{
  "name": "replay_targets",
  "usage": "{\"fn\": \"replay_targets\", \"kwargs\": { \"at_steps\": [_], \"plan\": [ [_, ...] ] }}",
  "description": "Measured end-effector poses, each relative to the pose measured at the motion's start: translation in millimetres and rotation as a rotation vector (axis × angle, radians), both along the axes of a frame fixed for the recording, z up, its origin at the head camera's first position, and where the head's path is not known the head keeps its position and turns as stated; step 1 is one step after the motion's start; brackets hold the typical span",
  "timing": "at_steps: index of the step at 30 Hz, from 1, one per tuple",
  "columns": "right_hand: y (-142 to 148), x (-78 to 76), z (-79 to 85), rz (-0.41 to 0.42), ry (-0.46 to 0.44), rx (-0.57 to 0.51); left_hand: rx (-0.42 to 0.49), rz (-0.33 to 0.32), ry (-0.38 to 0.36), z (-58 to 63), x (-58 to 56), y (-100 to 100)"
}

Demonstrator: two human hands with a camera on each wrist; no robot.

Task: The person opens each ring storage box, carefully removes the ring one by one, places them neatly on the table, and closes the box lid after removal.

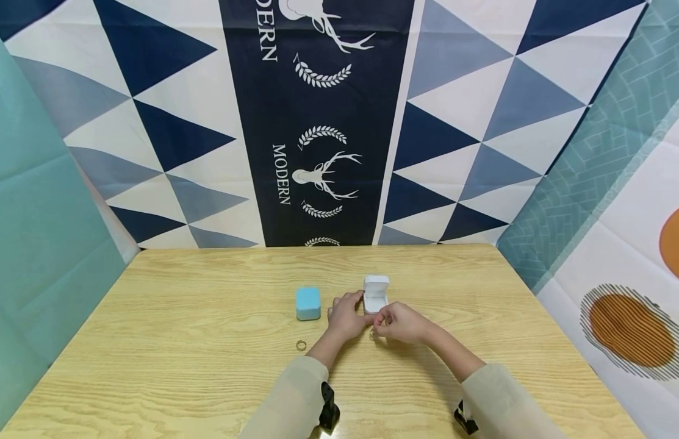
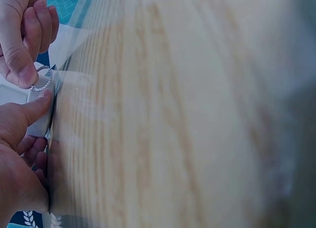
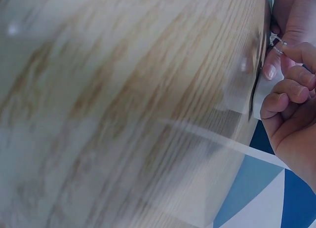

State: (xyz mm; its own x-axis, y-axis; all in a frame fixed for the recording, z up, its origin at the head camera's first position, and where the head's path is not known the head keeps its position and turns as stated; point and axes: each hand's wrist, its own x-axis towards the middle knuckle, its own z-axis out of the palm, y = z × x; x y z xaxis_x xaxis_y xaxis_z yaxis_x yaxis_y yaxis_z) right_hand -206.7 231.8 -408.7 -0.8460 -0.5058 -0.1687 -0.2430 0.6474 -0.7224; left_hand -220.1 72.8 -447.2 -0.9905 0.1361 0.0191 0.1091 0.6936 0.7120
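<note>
A small white ring box (image 1: 376, 284) stands on the wooden table with its lid raised. My left hand (image 1: 347, 317) steadies it, fingers along its left side and thumb on the front. Just in front of the box, my right hand (image 1: 403, 323) pinches a ring between thumb and fingertips. In the left wrist view that ring (image 2: 50, 76) has a beaded-looking silvery band and is held upright over the box's front edge, close to my left thumb. The right wrist view shows the same pinch, with the other right fingers curled. Part of the box's inside is hidden by my hands.
A light blue box (image 1: 308, 303) sits left of my left hand. Nearer to me lies a gold-coloured ring (image 1: 301, 349). The wooden table (image 1: 196, 341) ends at a patterned cloth (image 1: 339, 183) behind.
</note>
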Motion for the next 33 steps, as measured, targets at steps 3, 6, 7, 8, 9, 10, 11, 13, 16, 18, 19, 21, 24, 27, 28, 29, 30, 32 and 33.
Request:
{"fn": "replay_targets", "kwargs": {
  "at_steps": [3,6,7,8,9,10,11,13,16,18,19,21,24,27,28,29,30,32,33],
  "plan": [
    [-0.4,0.0,-0.4,0.003,-0.006,0.001,-0.003,0.002,0.006,-0.5,-0.2,0.1],
    [0.1,-0.1,-0.7,0.012,0.003,0.003,-0.007,0.004,0.008,-0.5,0.2,0.2],
    [0.2,0.0,-0.7,0.013,0.004,0.002,-0.008,0.005,0.007,-0.6,0.3,0.3],
    [0.2,0.0,-0.6,0.016,0.008,0.002,-0.007,0.005,0.008,-0.4,0.4,0.3],
    [0.4,0.0,-0.7,0.017,0.010,0.001,-0.006,0.005,0.005,-0.2,0.6,0.3],
    [0.4,0.0,-0.7,0.018,0.011,0.000,-0.005,0.004,0.006,-0.2,0.5,0.3],
    [0.2,0.0,-0.8,0.016,0.009,0.000,-0.005,0.003,0.005,-0.2,0.5,0.4],
    [0.1,0.2,-0.7,0.016,0.006,-0.001,-0.001,0.002,0.004,-0.4,0.1,0.5],
    [-0.2,0.6,-0.3,0.011,-0.004,-0.002,0.003,0.001,0.002,-1.0,-0.4,0.7],
    [-0.3,0.8,-0.1,0.008,-0.008,-0.002,0.003,0.001,0.000,-0.9,-0.2,0.7],
    [-0.2,0.8,0.0,0.007,-0.007,-0.002,0.002,0.001,-0.002,-0.9,-0.2,0.8],
    [-0.3,1.0,0.0,0.003,-0.008,0.003,0.000,0.002,0.000,-1.1,-0.3,0.8],
    [-0.7,1.2,-0.4,-0.004,-0.005,0.012,-0.001,0.003,0.001,-1.3,-0.4,0.9],
    [-1.2,1.5,-0.8,-0.009,-0.009,0.017,0.001,0.002,0.000,-0.9,-0.1,0.7],
    [-1.3,1.6,-0.7,-0.009,-0.008,0.017,0.001,0.001,0.000,-0.8,0.0,0.6],
    [-1.2,1.7,-0.5,-0.006,-0.007,0.016,0.001,0.001,0.000,-0.7,0.1,0.6],
    [-1.0,1.6,-0.4,-0.001,-0.003,0.016,-0.002,0.000,0.000,-0.6,0.2,0.6],
    [-0.7,1.4,-0.4,0.001,-0.003,0.016,-0.007,-0.001,0.003,-0.7,0.0,0.7],
    [-0.7,1.5,-0.2,0.003,-0.002,0.017,-0.010,-0.001,0.004,-0.7,-0.1,0.8]
  ]
}}
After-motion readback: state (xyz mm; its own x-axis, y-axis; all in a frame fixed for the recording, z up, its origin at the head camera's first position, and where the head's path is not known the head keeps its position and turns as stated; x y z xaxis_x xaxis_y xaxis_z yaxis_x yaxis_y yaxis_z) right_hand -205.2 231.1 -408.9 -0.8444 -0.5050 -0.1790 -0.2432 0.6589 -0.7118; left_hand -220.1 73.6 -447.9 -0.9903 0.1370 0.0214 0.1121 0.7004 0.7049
